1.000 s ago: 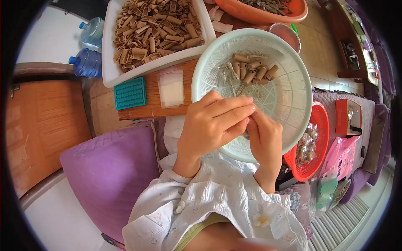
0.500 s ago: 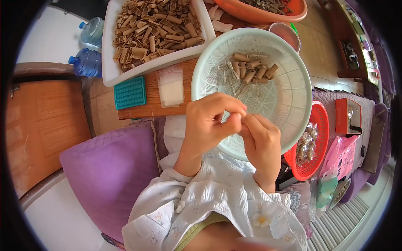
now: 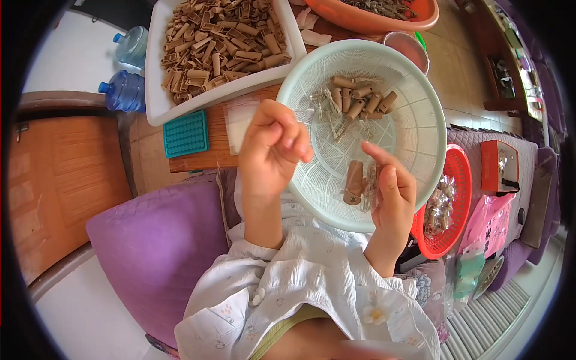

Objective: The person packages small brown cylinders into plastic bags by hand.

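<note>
One brown cardboard tube point(image 3: 354, 180), apparently covered by clear film, is found low in the pale green mesh basket point(image 3: 414, 135), toward the wearer's side and between the two hands. Its long axis is directed nearly straight away from the wearer, the far end inclined very slightly to the right; a small dark mark is borne near the close end. A clear packet point(image 3: 368, 187) is seen just beside it, partly covered by the right hand point(image 3: 393, 187). The right index finger is extended forward and leftward, with the thumb raised apart from it; whether the packet is gripped by the lower fingers cannot be told. The left hand point(image 3: 273, 144) is held over the basket's left rim, fingers loosely curled and parted, with nothing seen pinched. Farther inside, a cluster of brown tubes point(image 3: 356, 109) is observed beside clear wrappers point(image 3: 324, 108). Half a second earlier, the fingertips were brought together above the basket; the hands are now separated, and the single tube is exposed between them.
</note>
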Demonstrator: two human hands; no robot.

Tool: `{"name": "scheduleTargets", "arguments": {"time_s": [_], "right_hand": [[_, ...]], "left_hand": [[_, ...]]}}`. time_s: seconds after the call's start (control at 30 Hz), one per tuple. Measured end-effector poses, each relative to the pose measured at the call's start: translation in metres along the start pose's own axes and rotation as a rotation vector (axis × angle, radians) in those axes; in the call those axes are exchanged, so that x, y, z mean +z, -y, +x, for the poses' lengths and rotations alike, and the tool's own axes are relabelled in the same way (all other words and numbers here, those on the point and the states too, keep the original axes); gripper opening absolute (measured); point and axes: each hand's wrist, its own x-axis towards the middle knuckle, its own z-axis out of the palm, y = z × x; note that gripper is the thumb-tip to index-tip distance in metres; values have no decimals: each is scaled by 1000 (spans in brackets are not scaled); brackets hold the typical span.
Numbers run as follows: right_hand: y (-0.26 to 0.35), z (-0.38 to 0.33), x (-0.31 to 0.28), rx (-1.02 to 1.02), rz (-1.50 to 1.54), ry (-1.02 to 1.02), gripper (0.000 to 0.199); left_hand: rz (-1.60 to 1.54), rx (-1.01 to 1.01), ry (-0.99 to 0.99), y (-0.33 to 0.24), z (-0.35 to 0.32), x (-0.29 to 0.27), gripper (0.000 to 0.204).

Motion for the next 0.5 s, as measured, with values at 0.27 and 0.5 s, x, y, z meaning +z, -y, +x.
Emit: {"name": "scheduleTargets", "arguments": {"time_s": [0.27,0.5], "right_hand": [[3,-2,3,37,355,49,35],[4,1,0,124,472,47,28]], "left_hand": [[915,-9,127,31,-2,19,33],[1089,-143,-1,29,-3,22,10]]}}
